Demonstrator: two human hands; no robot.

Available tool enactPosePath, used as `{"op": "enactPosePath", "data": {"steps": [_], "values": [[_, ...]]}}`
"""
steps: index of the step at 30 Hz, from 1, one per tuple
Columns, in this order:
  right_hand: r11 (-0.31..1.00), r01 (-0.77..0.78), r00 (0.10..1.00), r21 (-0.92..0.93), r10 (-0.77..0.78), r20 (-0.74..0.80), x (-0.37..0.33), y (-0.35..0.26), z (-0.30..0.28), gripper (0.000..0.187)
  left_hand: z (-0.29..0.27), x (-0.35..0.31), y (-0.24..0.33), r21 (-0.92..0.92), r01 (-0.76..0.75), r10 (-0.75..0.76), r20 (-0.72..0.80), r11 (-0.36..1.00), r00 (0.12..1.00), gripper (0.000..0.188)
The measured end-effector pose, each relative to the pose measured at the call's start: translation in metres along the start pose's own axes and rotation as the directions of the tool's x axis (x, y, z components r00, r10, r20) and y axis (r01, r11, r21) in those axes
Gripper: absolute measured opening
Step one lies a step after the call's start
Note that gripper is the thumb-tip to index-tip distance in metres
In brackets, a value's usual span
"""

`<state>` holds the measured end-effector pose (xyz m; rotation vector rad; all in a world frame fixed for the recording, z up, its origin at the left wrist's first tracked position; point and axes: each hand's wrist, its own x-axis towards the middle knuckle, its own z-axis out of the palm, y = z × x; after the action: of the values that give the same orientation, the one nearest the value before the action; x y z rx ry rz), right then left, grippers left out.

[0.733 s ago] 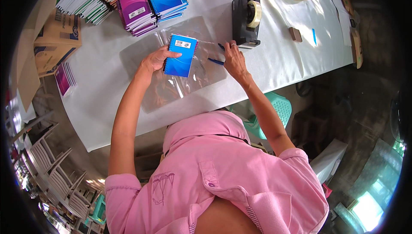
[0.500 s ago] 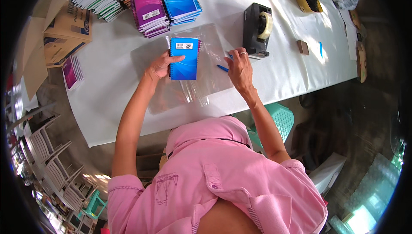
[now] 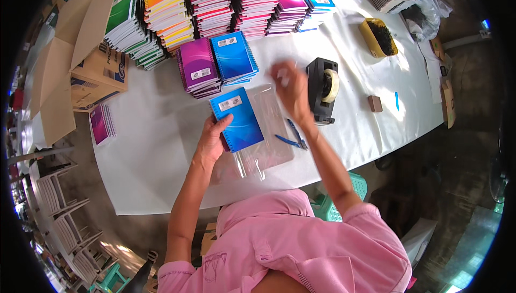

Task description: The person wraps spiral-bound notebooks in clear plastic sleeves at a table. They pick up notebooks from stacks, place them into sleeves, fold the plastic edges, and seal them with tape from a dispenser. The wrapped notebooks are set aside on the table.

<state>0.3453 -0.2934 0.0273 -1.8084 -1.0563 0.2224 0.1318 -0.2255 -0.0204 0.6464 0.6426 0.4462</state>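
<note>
In my left hand [image 3: 210, 138] is a blue spiral notebook [image 3: 238, 120], gripped by its left edge with the thumb on the cover. A sliver of purple shows beneath it. Clear plastic sheets [image 3: 269, 156] lie under and beside the notebook. My right hand [image 3: 290, 86] is raised over the table, between the notebook stacks and a black tape dispenser [image 3: 317, 94]; motion smears its fingers, so what they hold cannot be made out. Blue-handled pliers [image 3: 293, 137] rest on the table below the right wrist.
Short stacks of purple notebooks [image 3: 198, 67] and blue notebooks [image 3: 234, 56] stand just beyond. Behind them rise several taller coloured stacks [image 3: 209, 3]. An open cardboard box [image 3: 99, 78] is at the left, a yellow container [image 3: 379, 38] at the far right, a small brown block [image 3: 375, 104] nearer.
My right hand has left the pliers and moved away from me, beside the tape dispenser. The notebook in my left hand is now tilted. The view has shifted, showing more of the far stacks.
</note>
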Motion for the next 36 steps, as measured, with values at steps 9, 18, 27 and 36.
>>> {"op": "enactPosePath", "data": {"steps": [9, 18, 27, 36], "values": [[0.689, 0.477, 0.756, -0.546, -0.638, -0.144, 0.201, 0.004, 0.000, 0.053, 0.016, 0.027, 0.056, -0.148, -0.095, 0.107, 0.073, 0.984, 0.992, 0.052], [0.433, 0.651, 0.583, -0.623, -0.811, 0.046, 0.231, 0.007, 0.012, 0.044, 0.021, 0.040, 0.077, -0.016, -0.021, 0.022, 0.080, 1.000, 0.997, 0.045], [0.547, 0.698, 0.577, -0.463, -0.812, -0.090, 0.202, -0.010, -0.013, 0.031, 0.032, 0.039, 0.074, 0.138, -0.134, 0.137, -0.013, 0.981, 0.990, 0.058], [0.584, 0.812, 0.517, -0.011, -0.710, 0.478, 0.016, -0.047, 0.010, 0.028, 0.013, 0.035, 0.085, -0.125, -0.056, 0.063, 0.061, 0.991, 0.996, 0.057]]}}
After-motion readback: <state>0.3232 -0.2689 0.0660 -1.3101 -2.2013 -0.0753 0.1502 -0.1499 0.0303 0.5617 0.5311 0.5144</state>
